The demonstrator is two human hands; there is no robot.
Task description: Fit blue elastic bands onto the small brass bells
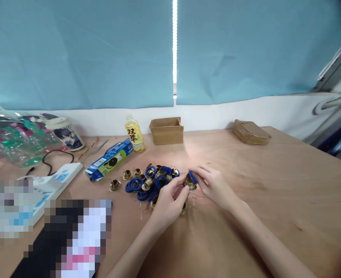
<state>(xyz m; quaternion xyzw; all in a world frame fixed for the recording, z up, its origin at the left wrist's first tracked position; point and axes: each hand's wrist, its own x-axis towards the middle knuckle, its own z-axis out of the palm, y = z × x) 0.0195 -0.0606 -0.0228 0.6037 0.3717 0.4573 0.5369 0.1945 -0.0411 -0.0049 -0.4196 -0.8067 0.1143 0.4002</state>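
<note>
Between my two hands, above the wooden table, is a small brass-coloured metal part (190,184). My left hand (172,199) grips it from the left with thumb and fingers. A blue ring (192,177) is at its upper right side, pinched by the fingers of my right hand (213,183). Left of my hands lies a pile of blue rings (134,185) mixed with brass parts (148,183). Some brass parts lie apart at the pile's left, one of them (115,185) furthest out. My left hand partly covers the near side of the pile.
Behind the pile stand a yellow drink bottle (135,135), a blue-green box (110,160) and an open cardboard box (167,132). A closed carton (251,132) lies back right. At left are a cup (66,134), clear bottles (28,141) and a power strip (60,181).
</note>
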